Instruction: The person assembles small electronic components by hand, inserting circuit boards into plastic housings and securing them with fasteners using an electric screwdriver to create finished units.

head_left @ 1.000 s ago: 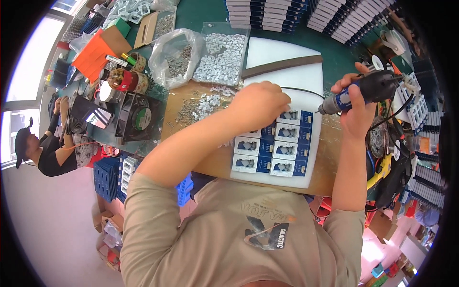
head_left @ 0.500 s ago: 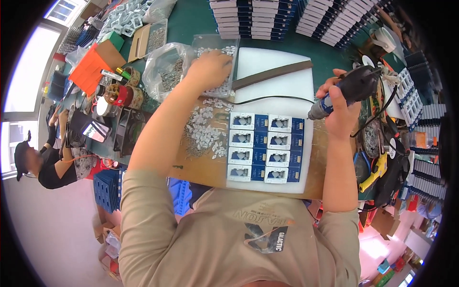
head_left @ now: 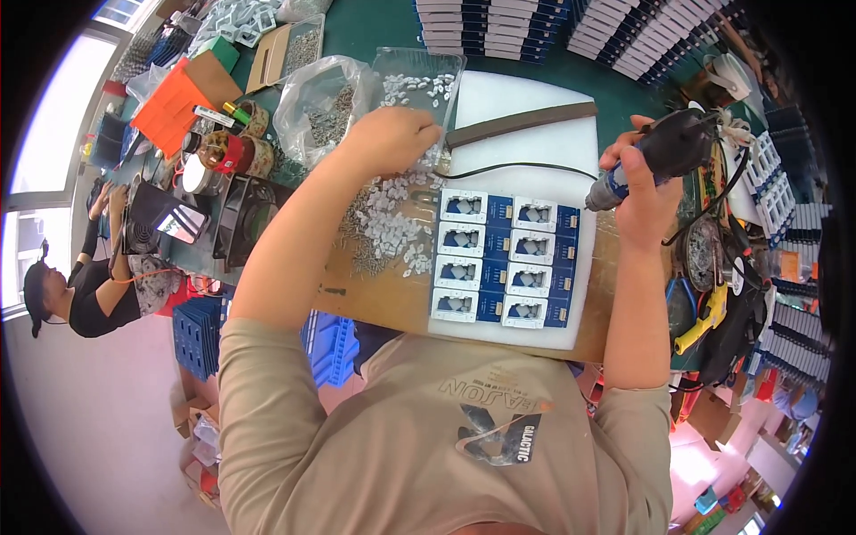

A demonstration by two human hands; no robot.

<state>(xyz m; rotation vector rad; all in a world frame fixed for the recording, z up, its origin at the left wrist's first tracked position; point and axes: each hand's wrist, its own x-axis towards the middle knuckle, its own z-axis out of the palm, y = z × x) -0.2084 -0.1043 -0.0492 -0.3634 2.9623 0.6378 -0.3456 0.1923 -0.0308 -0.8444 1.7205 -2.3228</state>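
Observation:
My left hand (head_left: 392,141) is closed, its fingers curled down at the near side of a clear plastic tray (head_left: 395,62). Whatever is under the fingers is hidden. Small white plastic pieces (head_left: 417,84) lie in the tray, and a loose pile of similar pieces (head_left: 390,214) spreads on the brown board just below the hand. My right hand (head_left: 644,201) grips a corded electric screwdriver (head_left: 673,147), black with a blue-grey nose pointing left. Left of its tip, several blue-and-white boxes with oval openings (head_left: 505,259) stand in two columns on a white foam sheet (head_left: 584,308).
A dark bar (head_left: 526,124) and a black cable cross the foam. Left of the tray sits a bag of screws (head_left: 325,116). Tall stacks of blue-and-white units (head_left: 490,27) line the back. Yellow-handled pliers (head_left: 700,321) lie at right. Another person (head_left: 98,290) works at far left.
My left hand has come out of the tray toward me, leaving fewer white pieces in view there. The right hand still holds the screwdriver. The whole view has shifted slightly.

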